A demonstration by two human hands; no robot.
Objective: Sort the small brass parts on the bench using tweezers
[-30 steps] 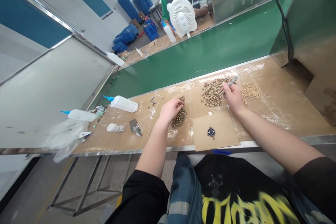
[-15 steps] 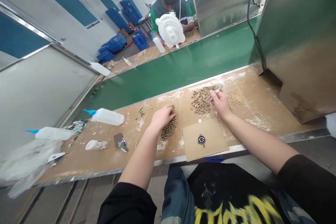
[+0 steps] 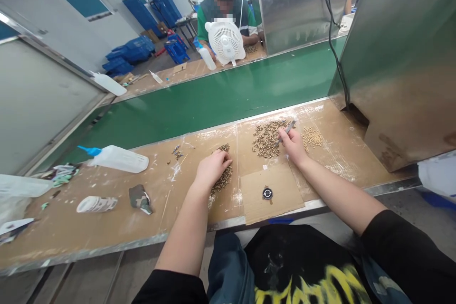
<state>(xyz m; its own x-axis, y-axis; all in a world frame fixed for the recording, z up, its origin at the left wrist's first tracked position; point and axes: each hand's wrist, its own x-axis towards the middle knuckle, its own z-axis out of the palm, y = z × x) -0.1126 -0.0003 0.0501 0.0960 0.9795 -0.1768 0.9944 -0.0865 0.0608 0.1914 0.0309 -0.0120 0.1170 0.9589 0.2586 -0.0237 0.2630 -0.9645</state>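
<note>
Tweezers (image 3: 286, 131) are pinched in the right hand (image 3: 294, 145) to pick beads (image 3: 268, 137), while the curled left hand (image 3: 211, 169) rests on another pile (image 3: 223, 178).

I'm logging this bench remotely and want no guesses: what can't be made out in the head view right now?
- Left hand: palm down on the middle pile of small brass parts; the fingers hide any pinched piece.
- Tweezers in the right hand: tips too small to show a part.
- Black round piece on the cardboard square: marking too small to read.
- Bottle at the left: cut off by the frame edge.
</note>
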